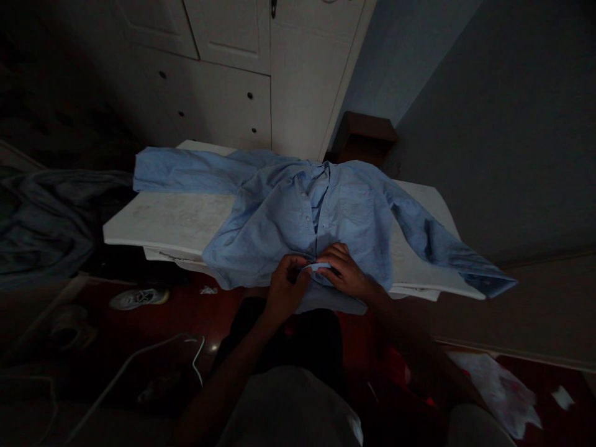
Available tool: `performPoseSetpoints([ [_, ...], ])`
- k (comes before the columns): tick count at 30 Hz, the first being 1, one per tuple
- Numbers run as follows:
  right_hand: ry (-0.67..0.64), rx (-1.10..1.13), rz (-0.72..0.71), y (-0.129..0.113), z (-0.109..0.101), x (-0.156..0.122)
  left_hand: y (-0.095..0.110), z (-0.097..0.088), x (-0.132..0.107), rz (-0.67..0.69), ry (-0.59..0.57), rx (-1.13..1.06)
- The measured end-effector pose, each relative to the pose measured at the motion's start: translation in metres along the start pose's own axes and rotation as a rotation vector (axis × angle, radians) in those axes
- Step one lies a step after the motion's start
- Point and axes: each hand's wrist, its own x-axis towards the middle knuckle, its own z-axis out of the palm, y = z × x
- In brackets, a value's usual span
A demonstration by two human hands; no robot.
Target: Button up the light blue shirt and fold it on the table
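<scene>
A light blue long-sleeved shirt lies spread over a white ironing board, its sleeves stretched out to both sides. Its front is unfastened at the collar and upper chest, where small buttons show along one edge. Low on the front opening, my left hand pinches the placket between thumb and fingers. Close beside it, my right hand grips the same folded edge of the shirt. Whether a button sits between the fingertips is too dark to make out. The shirt's hem hangs over the board's near side.
White cabinets stand behind the board, with a small brown wooden unit at the back right. Dark cloth is heaped at left. On the red floor lie a shoe, a white cable and a plastic bag.
</scene>
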Motion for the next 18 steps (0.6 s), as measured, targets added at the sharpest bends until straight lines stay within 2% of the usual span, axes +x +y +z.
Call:
performPoseSetpoints([
  [7,-0.016,0.004,-0.043,0.000,-0.003,-0.001,0.007,-0.007,0.000,0.051,-0.146,0.021],
  [12,-0.010,-0.039,-0.080,-0.006,-0.011,-0.001,0.009,-0.006,-0.005,0.081,-0.126,0.064],
  [18,-0.002,-0.059,-0.117,-0.014,-0.019,-0.002,0.011,-0.010,-0.008,0.119,-0.117,0.011],
])
